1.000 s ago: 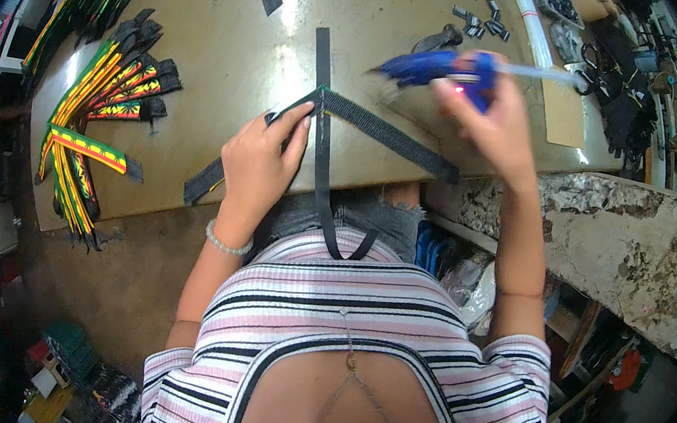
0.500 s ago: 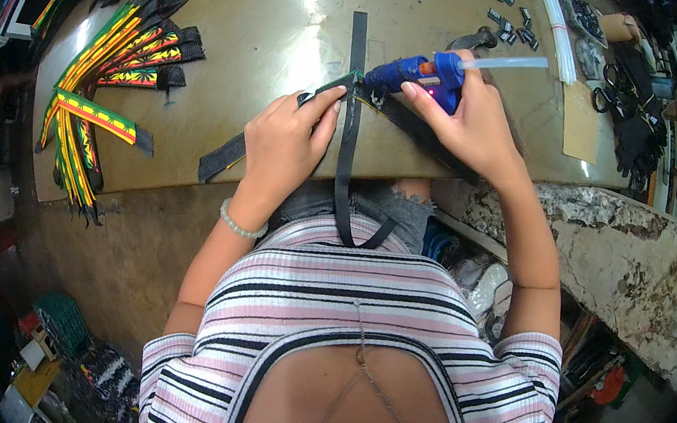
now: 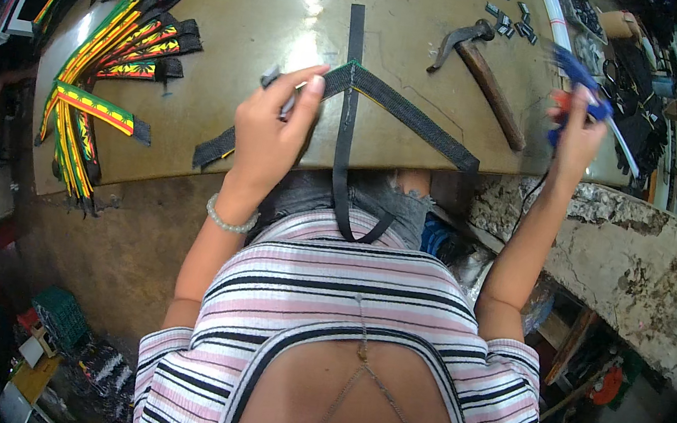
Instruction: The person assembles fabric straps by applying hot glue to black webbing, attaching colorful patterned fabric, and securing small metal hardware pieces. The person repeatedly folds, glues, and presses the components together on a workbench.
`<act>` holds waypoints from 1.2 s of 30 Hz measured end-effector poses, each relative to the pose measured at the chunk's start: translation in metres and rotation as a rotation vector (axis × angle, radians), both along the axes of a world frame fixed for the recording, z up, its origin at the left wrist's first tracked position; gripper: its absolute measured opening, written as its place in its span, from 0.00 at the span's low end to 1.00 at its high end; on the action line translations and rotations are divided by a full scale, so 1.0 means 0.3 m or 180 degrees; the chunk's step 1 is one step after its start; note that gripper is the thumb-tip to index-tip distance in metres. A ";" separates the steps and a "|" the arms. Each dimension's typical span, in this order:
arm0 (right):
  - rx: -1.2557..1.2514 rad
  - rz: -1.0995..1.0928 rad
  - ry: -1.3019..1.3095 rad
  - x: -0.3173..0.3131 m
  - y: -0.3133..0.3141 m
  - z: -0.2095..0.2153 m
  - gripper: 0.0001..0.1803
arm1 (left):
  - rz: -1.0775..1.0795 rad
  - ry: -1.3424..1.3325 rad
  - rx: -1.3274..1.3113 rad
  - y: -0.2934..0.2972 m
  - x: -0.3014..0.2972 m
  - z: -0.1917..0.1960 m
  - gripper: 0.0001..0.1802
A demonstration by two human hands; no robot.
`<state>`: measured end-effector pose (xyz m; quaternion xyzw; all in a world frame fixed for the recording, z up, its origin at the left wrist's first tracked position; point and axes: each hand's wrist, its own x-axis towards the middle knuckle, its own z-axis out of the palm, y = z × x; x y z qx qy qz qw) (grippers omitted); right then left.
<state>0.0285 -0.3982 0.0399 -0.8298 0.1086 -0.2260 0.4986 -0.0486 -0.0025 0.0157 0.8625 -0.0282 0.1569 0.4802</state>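
My right hand (image 3: 574,138) grips a blue hot glue gun (image 3: 586,93) over the table's right side; both are smeared by motion. A clear glue stick showed at its rear earlier. My left hand (image 3: 272,133) hovers over the left arm of a black webbing piece, thumb and index finger slightly apart, nothing visible between their tips. A dark ring-like piece (image 3: 269,77) sits about the index finger. The wide black webbing (image 3: 415,124), edged green and yellow, lies bent in a peak. A narrow black strap (image 3: 345,141) crosses it, with a glue streak, and loops down onto my lap.
A hammer (image 3: 486,86) lies right of the webbing. Several small dark clips (image 3: 510,24) are scattered behind it. Green, yellow and red patterned straps (image 3: 104,72) are bundled at left. White glue sticks (image 3: 557,19) and black scissors lie at far right. A rough concrete ledge (image 3: 602,242) borders the table.
My right hand has swung the glue gun away from the webbing peak to the right, uncovering the hammer. My left hand has lifted off the webbing and shifted slightly left.
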 end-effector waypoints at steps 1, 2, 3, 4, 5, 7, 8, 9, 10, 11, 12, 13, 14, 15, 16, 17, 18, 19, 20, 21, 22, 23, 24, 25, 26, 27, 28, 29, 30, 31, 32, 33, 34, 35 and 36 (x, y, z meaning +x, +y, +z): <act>-0.0414 -0.0529 -0.0519 0.040 -0.106 -0.053 0.24 | -0.0275 0.0449 -0.1239 0.012 0.001 0.014 0.25; -0.0926 -0.1065 -0.0221 0.055 -0.207 -0.088 0.28 | -0.0550 0.0897 -0.2475 0.027 0.003 0.029 0.31; -0.1400 -0.1546 0.0117 0.062 -0.283 -0.102 0.31 | -0.0818 0.1283 -0.3727 0.040 0.005 0.043 0.37; -0.1937 -0.1493 0.0165 0.047 -0.331 -0.085 0.34 | -0.1168 0.1527 -0.3932 0.043 0.014 0.052 0.50; -0.2265 -0.1648 0.0637 0.022 -0.334 -0.065 0.38 | -0.1201 0.1677 -0.3916 0.040 0.020 0.058 0.50; -0.3358 -0.1793 0.2425 -0.072 -0.238 0.040 0.40 | -0.1387 0.1797 -0.4183 0.020 0.035 0.065 0.51; -0.2822 -0.1287 0.1930 -0.105 -0.128 0.098 0.37 | -0.1339 0.1862 -0.4001 0.003 0.043 0.067 0.54; -0.2301 -0.1063 0.1384 -0.135 0.006 0.145 0.34 | -0.1327 0.1849 -0.3833 -0.016 0.050 0.069 0.54; -0.1754 -0.0533 0.0718 -0.162 0.162 0.159 0.23 | -0.1434 0.1823 -0.3722 -0.035 0.057 0.071 0.55; -0.0920 0.0435 0.0140 -0.202 0.314 0.163 0.12 | -0.1354 0.1941 -0.3540 -0.054 0.062 0.073 0.55; -0.0922 0.1359 0.0062 -0.221 0.434 0.169 0.07 | -0.1373 0.1946 -0.3419 -0.071 0.065 0.075 0.55; -0.1126 0.2124 -0.0059 -0.222 0.529 0.163 0.09 | -0.1457 0.1935 -0.3263 -0.084 0.066 0.078 0.55; -0.1249 0.2558 -0.0372 -0.215 0.608 0.148 0.12 | -0.1485 0.1943 -0.3102 -0.093 0.065 0.081 0.55; -0.1171 0.2918 -0.0356 -0.203 0.654 0.140 0.16 | -0.1593 0.1865 -0.2984 -0.098 0.064 0.084 0.55; -0.1020 0.2827 -0.0225 -0.202 0.693 0.130 0.17 | -0.1491 0.1838 -0.2946 -0.101 0.059 0.087 0.52; -0.1006 0.2827 -0.0332 -0.194 0.704 0.125 0.15 | -0.1390 0.2026 -0.2927 -0.097 0.058 0.088 0.50; -0.1054 0.2938 -0.0412 -0.187 0.708 0.122 0.14 | -0.1454 0.2081 -0.2942 -0.091 0.055 0.088 0.48; -0.1081 0.2979 -0.0450 -0.181 0.703 0.125 0.12 | -0.1322 0.2221 -0.2900 -0.083 0.054 0.087 0.47; -0.0588 0.2993 -0.0109 -0.178 0.696 0.130 0.10 | -0.1221 0.2076 -0.2795 -0.080 0.049 0.083 0.41; -0.0083 0.2917 0.0274 -0.176 0.691 0.136 0.09 | -0.1257 0.1962 -0.2840 -0.074 0.046 0.078 0.41; 0.0372 0.3000 0.0500 -0.174 0.684 0.141 0.08 | -0.1167 0.1907 -0.2869 -0.072 0.042 0.072 0.40; 0.1559 0.2812 0.0983 -0.171 0.682 0.142 0.07 | -0.1227 0.1825 -0.2947 -0.068 0.042 0.066 0.40; 0.1699 0.2349 0.0993 -0.168 0.678 0.141 0.07 | -0.1192 0.1692 -0.3043 -0.062 0.048 0.060 0.36; 0.1933 0.2163 0.0893 -0.163 0.673 0.135 0.07 | -0.1141 0.1581 -0.2977 -0.058 0.048 0.057 0.33; 0.1987 0.1987 0.0877 -0.160 0.668 0.127 0.07 | -0.1100 0.1592 -0.2915 -0.050 0.047 0.056 0.29; 0.2106 0.1882 0.0812 -0.156 0.660 0.117 0.08 | -0.0759 0.1618 -0.2733 -0.057 0.045 0.055 0.23; 0.2255 0.1764 0.0731 -0.155 0.653 0.105 0.08 | -0.0743 0.1352 -0.2505 -0.062 0.041 0.056 0.18; 0.2284 0.1770 0.0672 -0.156 0.645 0.093 0.09 | -0.0548 0.1041 -0.1970 -0.074 0.038 0.058 0.15; 0.2146 0.1719 0.0637 -0.160 0.640 0.082 0.08 | -0.0530 0.0920 -0.1924 -0.079 0.034 0.065 0.15; 0.2102 0.1694 0.0591 -0.166 0.638 0.072 0.07 | -0.0498 0.0751 -0.1957 -0.091 0.031 0.070 0.15; 0.1833 0.1475 0.0507 -0.174 0.640 0.064 0.07 | -0.0384 0.0989 -0.1664 -0.089 0.030 0.079 0.14; 0.1750 0.1429 0.0572 -0.182 0.647 0.057 0.07 | -0.0318 0.0898 -0.1708 -0.099 0.029 0.086 0.13; 0.0626 0.1278 -0.0253 -0.188 0.656 0.052 0.06 | -0.0276 0.0940 -0.1773 -0.102 0.032 0.092 0.12; -0.0356 0.1158 -0.0775 -0.194 0.668 0.048 0.06 | -0.0229 0.0918 -0.1580 -0.105 0.031 0.096 0.12; -0.0621 0.1236 -0.1092 -0.200 0.681 0.047 0.06 | -0.0176 0.0966 -0.1464 -0.109 0.033 0.098 0.12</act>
